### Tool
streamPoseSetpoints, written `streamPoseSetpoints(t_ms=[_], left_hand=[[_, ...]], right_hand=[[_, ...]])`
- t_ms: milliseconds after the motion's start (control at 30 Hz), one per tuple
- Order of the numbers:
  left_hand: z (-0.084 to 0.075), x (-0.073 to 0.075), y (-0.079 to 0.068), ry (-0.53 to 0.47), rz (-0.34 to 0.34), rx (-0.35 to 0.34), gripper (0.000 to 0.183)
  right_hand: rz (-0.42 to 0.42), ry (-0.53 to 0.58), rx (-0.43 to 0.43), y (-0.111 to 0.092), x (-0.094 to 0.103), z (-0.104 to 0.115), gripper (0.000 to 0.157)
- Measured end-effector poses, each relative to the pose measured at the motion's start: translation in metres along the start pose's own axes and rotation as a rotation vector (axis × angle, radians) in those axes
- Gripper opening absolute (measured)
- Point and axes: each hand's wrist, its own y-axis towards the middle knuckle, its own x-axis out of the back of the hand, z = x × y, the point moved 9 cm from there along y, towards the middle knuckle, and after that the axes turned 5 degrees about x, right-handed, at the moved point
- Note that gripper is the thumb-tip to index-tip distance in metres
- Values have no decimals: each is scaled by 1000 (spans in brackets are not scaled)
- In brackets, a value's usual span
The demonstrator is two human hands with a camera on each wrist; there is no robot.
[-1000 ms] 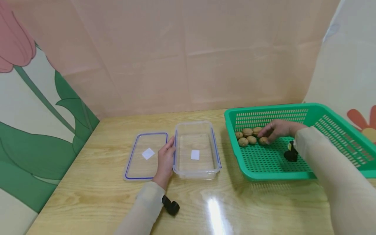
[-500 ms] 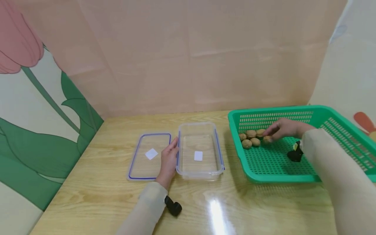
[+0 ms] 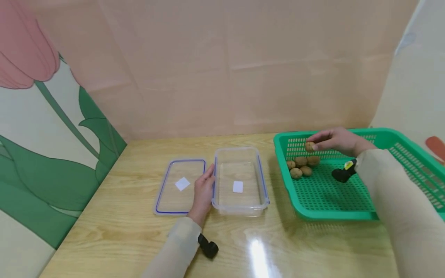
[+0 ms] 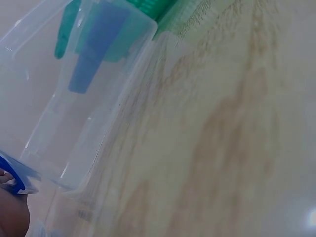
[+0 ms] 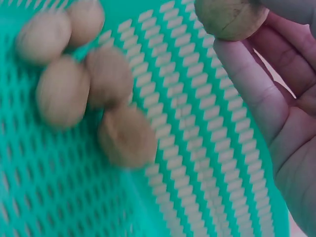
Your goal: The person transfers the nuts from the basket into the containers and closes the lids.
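In the head view my right hand (image 3: 338, 139) pinches a walnut (image 3: 310, 146) between thumb and fingers, raised inside the green basket (image 3: 295, 202). The right wrist view shows the held walnut (image 5: 232, 19) at the fingertips, away from several other walnuts (image 5: 63, 91) on the basket floor. My left hand (image 3: 203, 193) rests against the left side of a clear plastic food container (image 3: 240, 208), its fingers lying along the wall. Inside this container no walnut shows, only a white label at its base. In the left wrist view just part of the left hand (image 4: 12, 212) appears, beside a blue edge.
A clear lid (image 3: 167, 193) with a blue seal lies flat on the wooden table (image 3: 114, 200), left of the container. The basket's raised rim stands to the container's right. A pink sheet (image 3: 194, 77) hangs behind the table.
My right hand has gripped a walnut and lifted it from the group up off the basket floor. The left hand stays at the container. The head view has shifted slightly.
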Motion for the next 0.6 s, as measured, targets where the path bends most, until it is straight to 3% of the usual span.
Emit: streamPoseSetpoints(t_ms=[333,600], left_hand=[[-1,-3,3,17,-16,-19,40],[-1,-4,4,43,-17,-27,40]], right_hand=[[-12,162,122,29,-12,54,35],[46,227,241,47,-36,98,28]])
